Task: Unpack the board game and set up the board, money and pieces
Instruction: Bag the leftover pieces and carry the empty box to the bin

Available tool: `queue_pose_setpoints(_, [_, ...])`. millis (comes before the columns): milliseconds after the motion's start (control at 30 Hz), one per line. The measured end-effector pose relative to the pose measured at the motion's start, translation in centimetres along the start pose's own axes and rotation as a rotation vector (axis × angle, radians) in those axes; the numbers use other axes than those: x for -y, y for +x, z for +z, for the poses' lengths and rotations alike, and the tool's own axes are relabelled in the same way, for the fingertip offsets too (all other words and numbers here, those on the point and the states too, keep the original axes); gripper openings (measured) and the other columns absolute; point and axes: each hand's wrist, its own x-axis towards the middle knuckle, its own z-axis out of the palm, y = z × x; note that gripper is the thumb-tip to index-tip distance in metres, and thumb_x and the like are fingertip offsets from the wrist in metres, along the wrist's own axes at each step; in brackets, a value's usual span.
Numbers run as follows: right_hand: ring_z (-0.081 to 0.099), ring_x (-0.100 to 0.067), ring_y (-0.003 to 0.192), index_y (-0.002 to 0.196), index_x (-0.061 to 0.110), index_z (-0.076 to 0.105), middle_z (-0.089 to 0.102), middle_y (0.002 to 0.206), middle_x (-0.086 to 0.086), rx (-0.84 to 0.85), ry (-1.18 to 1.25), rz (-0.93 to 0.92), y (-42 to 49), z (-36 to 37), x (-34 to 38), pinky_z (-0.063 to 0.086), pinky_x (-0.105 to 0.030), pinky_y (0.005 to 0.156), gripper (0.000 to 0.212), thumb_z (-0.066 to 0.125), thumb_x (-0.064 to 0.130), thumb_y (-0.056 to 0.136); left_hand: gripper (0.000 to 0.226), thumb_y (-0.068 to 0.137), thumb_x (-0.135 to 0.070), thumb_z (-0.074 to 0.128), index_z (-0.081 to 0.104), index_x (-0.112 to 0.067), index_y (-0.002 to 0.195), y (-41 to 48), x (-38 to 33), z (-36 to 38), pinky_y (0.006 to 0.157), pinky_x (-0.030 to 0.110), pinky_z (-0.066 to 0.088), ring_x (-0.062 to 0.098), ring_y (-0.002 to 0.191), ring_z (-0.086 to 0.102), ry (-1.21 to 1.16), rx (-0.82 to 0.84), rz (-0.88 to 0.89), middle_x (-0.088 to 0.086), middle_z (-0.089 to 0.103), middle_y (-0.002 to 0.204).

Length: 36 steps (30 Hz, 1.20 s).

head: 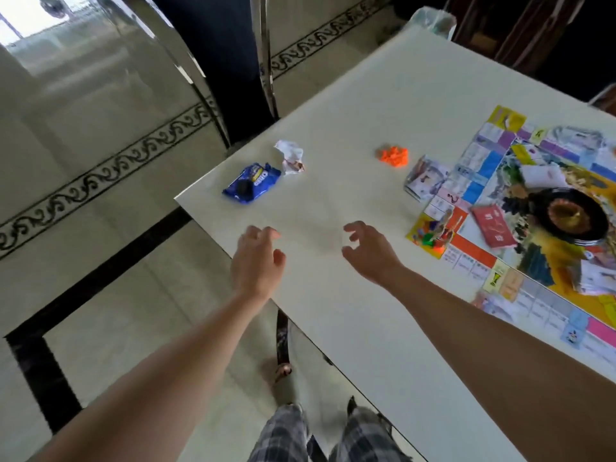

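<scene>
both left hand [256,258] and right hand [368,250] hover loose and empty over the table [333,105], i'd grab the orange pieces [392,156] next and sort them by the board [520,208]

Head-worn view looks steeply down, close over the table [350,128] corner (wide-angle, tilted).

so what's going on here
A person is setting up a board game on a white table. The left hand and right hand hover empty over it, fingers loosely curled. The board lies unfolded with a roulette wheel on it; orange pieces sit beside it, an Oreo packet further left.
</scene>
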Motion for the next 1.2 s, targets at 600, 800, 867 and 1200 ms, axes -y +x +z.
queue_pose_setpoints(600, [0.029,-0.024,0.132,0.148,0.034,0.022,0.018,0.152,0.000,0.006,-0.195,-0.084,20.8,2.1,11.1,0.043,-0.037,0.092,0.059,0.045,0.024,0.094,0.041,0.086,-0.032,0.063,0.053,-0.010,0.119,18.7,5.4,-0.2,0.090,0.039,0.038,0.032,0.109,0.047,0.104,0.085,-0.130,0.014,0.055,0.114])
queue_pose_setpoints(800, [0.049,-0.025,0.106,0.121,0.014,0.049,0.044,0.120,-0.007,-0.060,0.061,-0.008,20.6,3.0,10.8,0.047,-0.036,0.081,0.038,0.058,0.019,0.085,0.024,0.085,-0.024,0.065,0.056,-0.013,0.105,19.6,6.5,-0.9,0.069,0.028,0.034,0.024,0.089,0.055,-0.158,0.138,-0.166,0.001,0.057,0.095])
queue_pose_setpoints(867, [0.054,-0.026,0.098,0.116,0.009,0.054,0.052,0.117,-0.008,-0.096,0.221,0.179,20.5,2.8,10.4,0.048,-0.036,0.081,0.035,0.058,0.026,0.086,0.017,0.085,-0.023,0.065,0.054,-0.016,0.096,20.0,6.6,-1.5,0.063,0.026,0.030,0.020,0.077,0.053,-0.215,0.169,-0.157,-0.006,0.057,0.080])
queue_pose_setpoints(1200, [0.046,-0.015,0.057,0.085,0.017,0.058,0.053,0.064,-0.002,-0.025,0.957,0.265,12.8,2.3,11.4,0.035,-0.025,0.052,0.005,0.056,0.012,0.087,0.029,0.068,-0.022,0.079,0.059,-0.018,0.089,19.0,6.0,-2.9,0.065,0.029,0.048,0.022,0.075,0.062,-0.406,0.407,-0.068,-0.004,0.063,0.076])
